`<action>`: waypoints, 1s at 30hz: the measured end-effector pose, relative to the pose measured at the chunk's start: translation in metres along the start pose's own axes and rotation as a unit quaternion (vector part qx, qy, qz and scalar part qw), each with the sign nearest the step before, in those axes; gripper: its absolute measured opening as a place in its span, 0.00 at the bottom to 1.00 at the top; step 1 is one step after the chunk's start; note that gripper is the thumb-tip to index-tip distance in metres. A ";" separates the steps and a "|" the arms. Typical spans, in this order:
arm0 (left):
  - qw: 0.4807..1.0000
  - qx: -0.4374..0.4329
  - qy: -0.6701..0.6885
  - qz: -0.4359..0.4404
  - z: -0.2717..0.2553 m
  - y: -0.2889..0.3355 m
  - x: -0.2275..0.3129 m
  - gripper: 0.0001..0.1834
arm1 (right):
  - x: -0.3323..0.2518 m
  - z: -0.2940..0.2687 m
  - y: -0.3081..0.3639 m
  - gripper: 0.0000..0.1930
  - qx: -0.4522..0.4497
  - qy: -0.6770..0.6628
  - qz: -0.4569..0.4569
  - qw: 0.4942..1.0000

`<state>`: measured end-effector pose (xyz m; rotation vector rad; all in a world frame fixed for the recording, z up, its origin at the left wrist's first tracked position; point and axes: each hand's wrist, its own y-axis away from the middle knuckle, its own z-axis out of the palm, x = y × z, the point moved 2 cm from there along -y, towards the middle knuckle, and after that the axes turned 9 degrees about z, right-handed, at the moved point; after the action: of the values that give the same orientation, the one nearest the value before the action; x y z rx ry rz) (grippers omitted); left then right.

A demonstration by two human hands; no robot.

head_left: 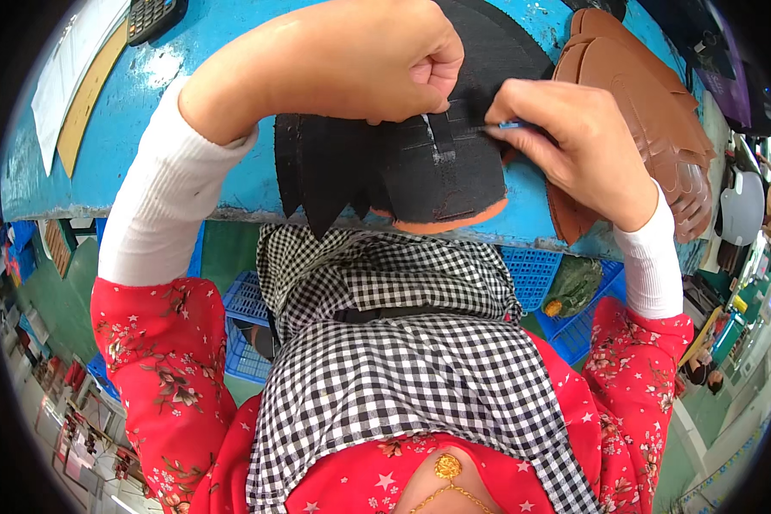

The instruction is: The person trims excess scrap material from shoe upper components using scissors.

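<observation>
Black shoe-leather-like sheet pieces (420, 184) lie layered near the front of the blue table, one with an orange-brown lower edge. My left hand (403, 64) is over them, thumb and finger pinched together at the upper end of a narrow black strip (443, 137). White marks show along that strip. From the right, my right hand (574, 137) grips a thin tool (511, 125) with a bit of blue on it. Its dark, slim tip points left to the black piece beside the strip. Fingers hide most of the tool, so its kind is unclear.
Stacked brown leather pieces (642, 120) lie right of my right hand. A calculator (152, 19), white paper (77, 73) and a yellowish strip (90, 98) are at the far left of the blue table (171, 180). Blue plastic baskets (527, 274) stand beneath its front edge.
</observation>
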<state>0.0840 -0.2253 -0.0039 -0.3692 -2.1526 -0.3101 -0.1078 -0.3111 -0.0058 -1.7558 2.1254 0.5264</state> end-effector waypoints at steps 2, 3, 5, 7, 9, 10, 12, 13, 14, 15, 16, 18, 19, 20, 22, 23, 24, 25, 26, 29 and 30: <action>0.999 0.025 -0.009 0.032 -0.005 0.006 0.004 0.07 | -0.003 0.002 -0.005 0.09 0.066 0.035 -0.007 0.997; 0.999 0.024 0.038 0.000 -0.013 0.006 0.010 0.05 | -0.002 0.002 -0.003 0.09 0.061 0.045 -0.002 0.997; 0.996 0.019 0.085 -0.031 -0.003 0.011 0.013 0.06 | 0.001 0.003 0.001 0.09 0.066 0.046 0.001 0.997; 0.980 0.198 -0.013 0.034 0.028 0.036 0.007 0.07 | -0.001 0.003 -0.001 0.09 0.072 0.042 -0.006 0.997; 0.971 0.196 -0.082 0.113 0.051 0.056 0.011 0.11 | 0.000 0.006 -0.003 0.09 0.073 0.040 -0.019 0.996; 0.961 0.200 -0.132 0.134 0.064 0.062 0.014 0.16 | 0.001 0.008 -0.002 0.09 0.072 0.038 -0.018 0.996; 0.948 0.182 -0.244 0.096 0.085 0.069 0.020 0.27 | -0.002 0.007 -0.003 0.09 0.089 0.060 -0.019 0.994; 0.941 0.174 -0.276 0.093 0.094 0.073 0.017 0.34 | -0.002 0.009 -0.005 0.09 0.089 0.059 -0.021 0.994; 0.940 0.174 -0.277 0.094 0.097 0.073 0.016 0.34 | 0.000 0.011 -0.008 0.08 0.115 0.088 -0.004 0.990; 0.937 0.176 -0.287 0.089 0.098 0.073 0.016 0.34 | 0.001 0.011 -0.009 0.08 0.140 0.116 0.013 0.983; 0.934 0.179 -0.298 0.084 0.099 0.073 0.016 0.34 | 0.001 0.008 -0.008 0.08 0.140 0.117 0.013 0.983; 0.930 0.193 -0.299 0.088 0.102 0.072 0.013 0.34 | 0.001 0.004 -0.011 0.08 0.106 0.087 -0.035 0.990; 0.927 0.205 -0.299 0.095 0.103 0.072 0.012 0.34 | 0.000 0.005 -0.012 0.08 0.107 0.087 -0.039 0.990; 0.927 0.207 -0.299 0.097 0.103 0.072 0.012 0.34 | -0.002 0.006 -0.011 0.08 0.083 0.081 -0.041 0.992; 0.923 0.205 -0.310 0.095 0.103 0.070 0.012 0.35 | -0.003 0.007 -0.013 0.08 0.060 0.078 -0.042 0.994; 0.923 0.206 -0.311 0.098 0.103 0.070 0.012 0.35 | -0.002 0.009 -0.017 0.08 0.101 0.097 -0.026 0.990; 0.924 0.208 -0.307 0.095 0.102 0.069 0.013 0.35 | 0.000 0.009 -0.019 0.08 0.142 0.116 -0.011 0.983; 0.924 0.210 -0.304 0.093 0.101 0.067 0.014 0.35 | 0.001 0.009 -0.020 0.09 0.153 0.111 -0.003 0.982; 0.923 0.212 -0.309 0.093 0.101 0.069 0.013 0.35 | -0.001 0.008 -0.020 0.09 0.156 0.113 -0.007 0.981; 0.919 0.245 -0.290 0.103 0.102 0.070 0.012 0.28 | -0.013 0.004 -0.014 0.08 0.139 0.009 0.074 0.988; 0.916 0.248 -0.298 0.104 0.103 0.072 0.009 0.28 | -0.022 0.004 -0.011 0.08 0.155 0.021 0.080 0.984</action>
<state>0.0289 -0.1214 -0.0481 -0.4276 -2.6446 0.5364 -0.0932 -0.2916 0.0002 -1.4468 2.2460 0.1831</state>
